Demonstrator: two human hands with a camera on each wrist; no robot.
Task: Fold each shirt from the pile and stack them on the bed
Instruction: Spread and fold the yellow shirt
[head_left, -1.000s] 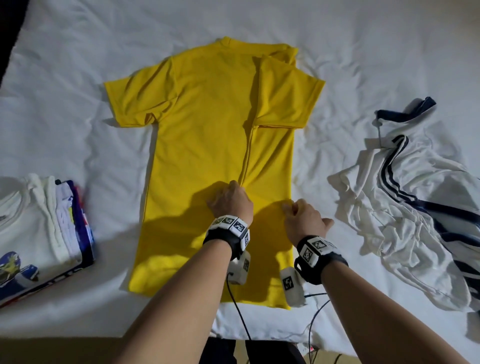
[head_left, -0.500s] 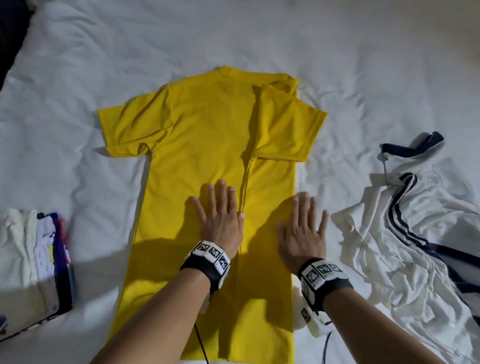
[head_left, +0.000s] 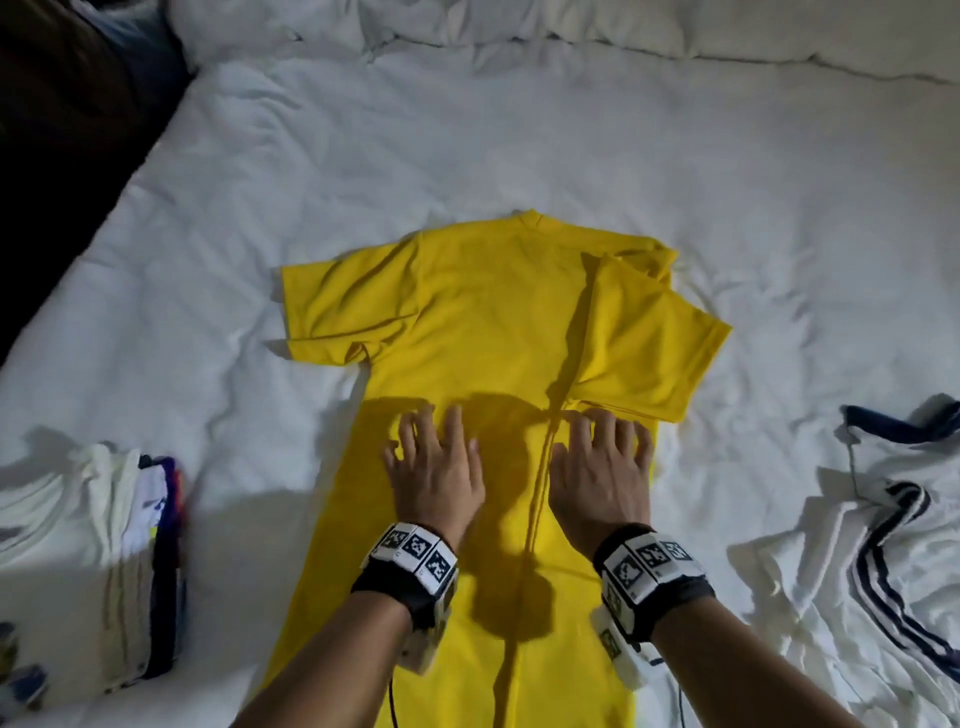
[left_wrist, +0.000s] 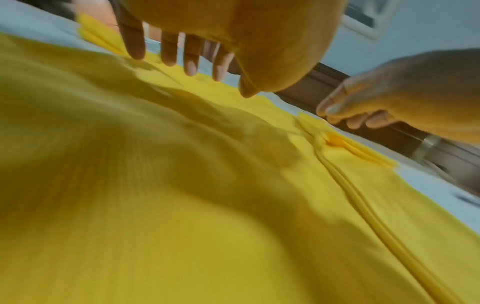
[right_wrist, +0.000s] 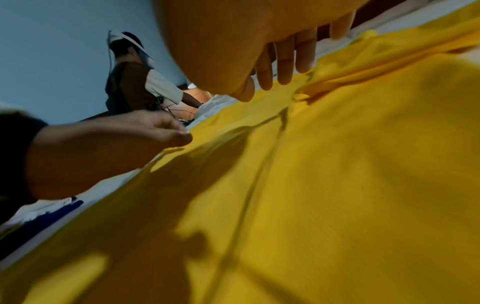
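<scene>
A yellow shirt (head_left: 483, 322) lies flat on the white bed (head_left: 571, 135), its right side and sleeve folded inward over the body. My left hand (head_left: 434, 465) lies flat on the shirt's middle with fingers spread. My right hand (head_left: 605, 467) lies flat on the folded right panel, just below the folded sleeve. Both palms press the cloth and hold nothing. In the left wrist view the left fingers (left_wrist: 168, 49) stretch straight over the yellow fabric (left_wrist: 182, 195). In the right wrist view the right fingers (right_wrist: 285, 59) also reach straight over the fabric (right_wrist: 337, 164).
A stack of folded shirts (head_left: 104, 535) sits at the left edge of the bed. A crumpled white shirt with navy stripes (head_left: 883, 561) lies at the right. A dark area (head_left: 62, 130) borders the bed's upper left. Another person (right_wrist: 135, 82) stands in the background.
Both hands went from curled on the fold near the hem to flat, then slid up the shirt toward the sleeves. The head view tilted forward, showing more of the bed.
</scene>
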